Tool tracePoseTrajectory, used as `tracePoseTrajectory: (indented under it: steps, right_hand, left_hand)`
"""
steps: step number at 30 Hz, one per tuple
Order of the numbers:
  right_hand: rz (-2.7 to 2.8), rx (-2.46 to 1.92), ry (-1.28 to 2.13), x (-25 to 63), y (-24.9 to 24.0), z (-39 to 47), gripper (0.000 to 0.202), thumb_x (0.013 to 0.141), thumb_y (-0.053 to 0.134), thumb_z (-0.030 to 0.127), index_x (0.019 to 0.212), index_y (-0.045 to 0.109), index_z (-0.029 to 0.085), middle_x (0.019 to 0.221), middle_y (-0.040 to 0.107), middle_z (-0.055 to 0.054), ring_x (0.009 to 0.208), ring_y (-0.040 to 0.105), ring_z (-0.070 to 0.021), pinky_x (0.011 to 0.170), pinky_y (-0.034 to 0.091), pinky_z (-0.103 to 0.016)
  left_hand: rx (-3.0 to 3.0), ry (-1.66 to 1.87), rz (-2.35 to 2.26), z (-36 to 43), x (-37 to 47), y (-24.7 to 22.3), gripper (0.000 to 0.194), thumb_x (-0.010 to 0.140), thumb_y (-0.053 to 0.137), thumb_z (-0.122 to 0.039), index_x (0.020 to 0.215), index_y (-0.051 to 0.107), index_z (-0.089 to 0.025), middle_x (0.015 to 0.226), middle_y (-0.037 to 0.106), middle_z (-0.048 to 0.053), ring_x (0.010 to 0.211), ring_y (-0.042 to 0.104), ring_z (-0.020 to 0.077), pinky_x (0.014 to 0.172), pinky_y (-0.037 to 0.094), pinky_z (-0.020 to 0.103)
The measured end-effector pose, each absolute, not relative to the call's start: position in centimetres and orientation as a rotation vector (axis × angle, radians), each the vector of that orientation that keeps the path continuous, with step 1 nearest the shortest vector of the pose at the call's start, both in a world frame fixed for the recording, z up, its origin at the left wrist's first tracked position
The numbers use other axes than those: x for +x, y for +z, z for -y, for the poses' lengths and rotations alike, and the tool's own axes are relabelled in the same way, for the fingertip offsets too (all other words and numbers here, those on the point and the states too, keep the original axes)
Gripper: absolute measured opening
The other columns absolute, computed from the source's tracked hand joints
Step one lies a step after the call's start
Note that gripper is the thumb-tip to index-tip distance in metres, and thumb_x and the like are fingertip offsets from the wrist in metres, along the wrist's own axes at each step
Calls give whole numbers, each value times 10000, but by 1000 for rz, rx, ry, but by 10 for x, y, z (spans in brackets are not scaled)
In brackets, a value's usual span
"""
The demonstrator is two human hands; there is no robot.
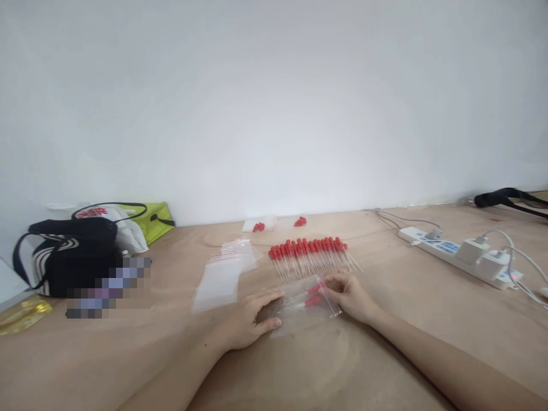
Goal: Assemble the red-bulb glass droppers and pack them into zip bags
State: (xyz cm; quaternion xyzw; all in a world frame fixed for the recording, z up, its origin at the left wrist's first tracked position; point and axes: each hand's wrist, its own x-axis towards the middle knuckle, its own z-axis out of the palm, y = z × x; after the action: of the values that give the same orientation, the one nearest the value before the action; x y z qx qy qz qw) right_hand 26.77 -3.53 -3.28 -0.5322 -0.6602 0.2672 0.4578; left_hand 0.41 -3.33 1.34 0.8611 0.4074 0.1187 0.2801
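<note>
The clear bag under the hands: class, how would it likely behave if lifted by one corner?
The bag looks thin and limp, so it would probably droop. The two droppers inside may slide toward the low end. Probably light.

Clear zip bag (305, 305) lies flat on the table — two red-capped droppers (314, 295) inside.

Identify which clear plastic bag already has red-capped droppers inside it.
The bag between the left hand and right hand holds two droppers; the stacked bags left of it lie flat.
</note>
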Motion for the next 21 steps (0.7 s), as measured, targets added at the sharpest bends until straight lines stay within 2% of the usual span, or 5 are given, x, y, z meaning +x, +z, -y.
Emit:
tracePoseTrajectory:
  steps: [5, 10, 12, 14, 21]
  right_hand:
    - [1852, -1205, 684, 266, -28, 34, 230, 759, 470, 257, 626, 645, 191, 778, 566, -32, 767, 527, -149, 714, 421, -270]
    - [1624, -1465, 570, 278, -19, 13, 121, 714, 481, 228, 677, 577, 165, 668, 586, -11, 594, 529, -128, 573, 419, -234]
    - [1572, -1587, 468, 278, -12, -3, 70, 694, 495, 206, 677, 548, 162, 671, 596, -10, 591, 539, -121, 571, 415, -222]
    - [1542, -1647, 420, 271, -4, -21, 61, 675, 516, 190, 716, 543, 155, 712, 613, -25, 639, 560, -128, 611, 417, -223]
    - [1432, -1808, 389, 239, 0, -77, 267, 674, 526, 186, 934, 509, 125, 883, 617, -120, 841, 577, -197, 707, 422, -275]
  left_hand:
    - [2362, 377, -1003, 31, 6, 13, 429, 783, 533, -381, 1196, 479, -278, 1265, 473, 15, 1185, 382, 229, 998, 280, 394]
    - [2378, 382, -970, 28, 6, 11, 374, 787, 532, -370, 1143, 539, -256, 1252, 487, 29, 1170, 407, 225, 984, 310, 384]
    - [2384, 367, -966, 27, 6, 9, 370, 792, 523, -383, 1136, 548, -251, 1258, 480, 39, 1166, 413, 228, 984, 309, 390]
    - [2396, 366, -942, 25, 5, 7, 373, 799, 511, -392, 1143, 543, -250, 1260, 478, 45, 1166, 415, 227, 989, 301, 395]
    - [2391, 368, -914, 26, 5, 11, 362, 803, 511, -390, 1141, 539, -264, 1262, 474, 44, 1164, 420, 218, 999, 281, 409]
